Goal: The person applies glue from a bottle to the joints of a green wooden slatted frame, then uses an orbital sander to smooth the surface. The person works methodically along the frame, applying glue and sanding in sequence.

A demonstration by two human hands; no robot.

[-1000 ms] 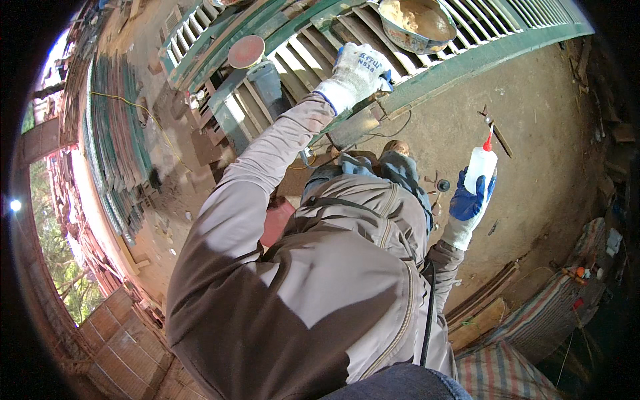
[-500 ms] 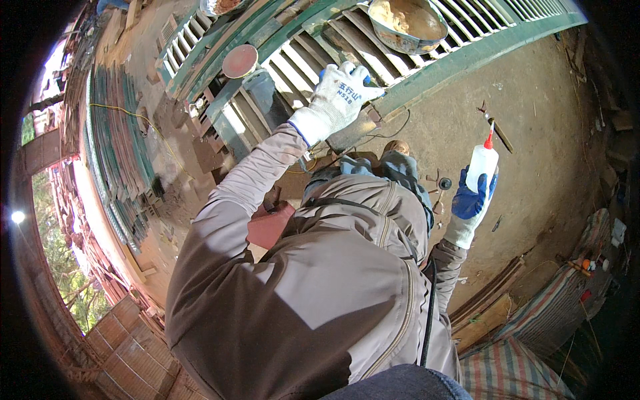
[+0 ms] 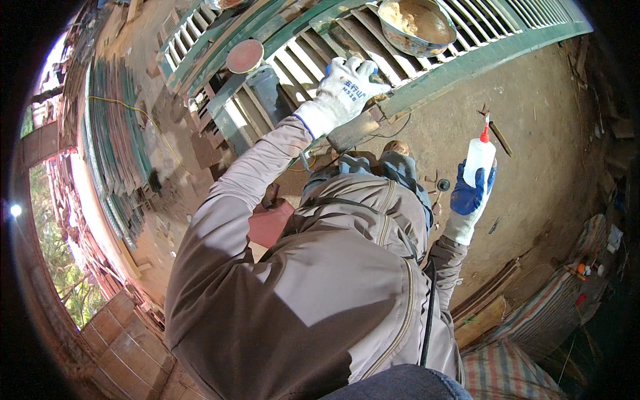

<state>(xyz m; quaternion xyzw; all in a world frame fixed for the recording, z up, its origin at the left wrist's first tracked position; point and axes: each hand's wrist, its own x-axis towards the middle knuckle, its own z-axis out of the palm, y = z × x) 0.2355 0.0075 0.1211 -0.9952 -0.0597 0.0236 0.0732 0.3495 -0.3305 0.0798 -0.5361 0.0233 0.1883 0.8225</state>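
In my right hand (image 3: 471,202), wearing a white glove with a blue palm, a translucent white squeeze bottle (image 3: 479,162) stands nearly upright. Its red tapered nozzle points up, and my fingers wrap round its lower part. My left hand (image 3: 342,95), gloved the same way, is palm down over the near edge of a green slatted wooden panel (image 3: 427,88). Its fingers are apart and bent, with the thumb out to the right. The fingertips are partly hidden, so firm contact with the slats is unclear.
A metal basin (image 3: 437,48) with brownish paste and a round pinkish lid or dish (image 3: 245,56) rest on the slatted woodwork. A hammer-like tool (image 3: 499,138) lies on the floor at right. Stacked green boards (image 3: 120,147) stand left; striped cloth (image 3: 510,373) lies lower right.
My left hand has shifted slightly right along the panel, its fingers drawn closer together. The bottle in my right hand has turned a little more upright. The view has shifted slightly.
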